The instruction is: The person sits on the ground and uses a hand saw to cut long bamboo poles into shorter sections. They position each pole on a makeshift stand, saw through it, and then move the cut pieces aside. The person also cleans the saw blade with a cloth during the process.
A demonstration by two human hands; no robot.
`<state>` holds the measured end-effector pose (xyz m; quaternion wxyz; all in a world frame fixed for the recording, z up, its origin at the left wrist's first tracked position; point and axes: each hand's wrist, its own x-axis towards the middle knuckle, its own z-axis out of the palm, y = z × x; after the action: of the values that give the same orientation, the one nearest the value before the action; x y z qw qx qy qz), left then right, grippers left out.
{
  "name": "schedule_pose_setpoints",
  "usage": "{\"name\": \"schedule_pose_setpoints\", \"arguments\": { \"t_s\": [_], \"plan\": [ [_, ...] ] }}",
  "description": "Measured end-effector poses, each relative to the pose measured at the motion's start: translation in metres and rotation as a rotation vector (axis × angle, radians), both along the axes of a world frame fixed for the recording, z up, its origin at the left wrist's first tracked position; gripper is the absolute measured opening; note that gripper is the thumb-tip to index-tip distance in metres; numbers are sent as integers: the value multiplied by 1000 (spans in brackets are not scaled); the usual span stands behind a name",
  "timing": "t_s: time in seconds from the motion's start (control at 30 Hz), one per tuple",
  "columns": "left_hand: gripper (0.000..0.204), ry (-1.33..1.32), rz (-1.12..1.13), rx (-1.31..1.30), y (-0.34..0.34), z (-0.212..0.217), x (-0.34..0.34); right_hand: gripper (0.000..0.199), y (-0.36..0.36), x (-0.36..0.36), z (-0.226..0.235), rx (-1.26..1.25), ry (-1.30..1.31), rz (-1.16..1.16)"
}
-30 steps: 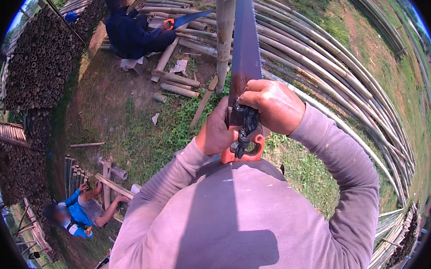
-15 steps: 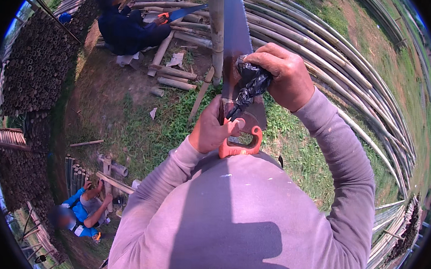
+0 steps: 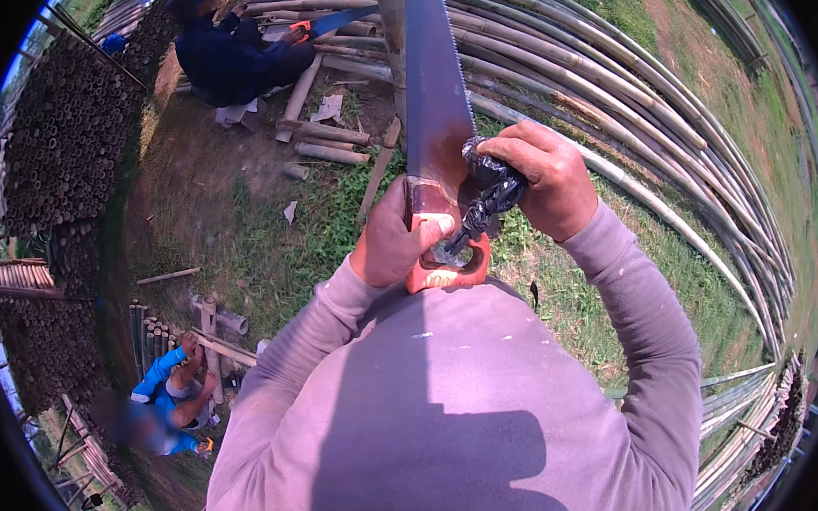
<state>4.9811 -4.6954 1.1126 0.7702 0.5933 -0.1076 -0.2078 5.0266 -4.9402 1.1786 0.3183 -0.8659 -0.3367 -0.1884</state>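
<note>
Long bamboo poles (image 3: 579, 74) lie beyond and right of the saw (image 3: 433, 88). Saw points forward; pale lettering on its orange-red handle's (image 3: 443, 278) base, not clearly legible. Left hand (image 3: 384, 240) at saw's left, grip closed around upper handle, thumb across front. Right hand (image 3: 554, 178) right of saw, back up, curled, grip pinching crumpled black plastic (image 3: 495, 191), tail reaching handle.

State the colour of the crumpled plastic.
The crumpled plastic is shiny black, clearest in the head view.

My left grip (image 3: 387, 235) holds the handsaw (image 3: 435, 88) at its orange handle (image 3: 449, 277); my right grip (image 3: 549, 182) pinches twisted black plastic (image 3: 495, 197).
</note>
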Motion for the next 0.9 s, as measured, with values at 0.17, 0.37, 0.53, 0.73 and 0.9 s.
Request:
{"name": "schedule_pose_setpoints", "arguments": {
  "t_s": [0.17,0.37,0.53,0.73,0.9],
  "plan": [
    [46,-40,4,38,-4,-6,1,28,-13,-21,-23,-145,108,-19],
    [46,-106,-16,39,-6,-5,1,29,-7,1,7,55,-18,-124],
    [45,-42,-17,31,-14,6,-1,31,-21,17,-4,-189,-88,-59],
    [43,-67,-32,78,-12,4,1,30,-11,24,21,-48,-159,-121],
    [42,-44,-59,79,-15,13,3,38,-11,48,14,-108,-117,-110]
  ]
}}
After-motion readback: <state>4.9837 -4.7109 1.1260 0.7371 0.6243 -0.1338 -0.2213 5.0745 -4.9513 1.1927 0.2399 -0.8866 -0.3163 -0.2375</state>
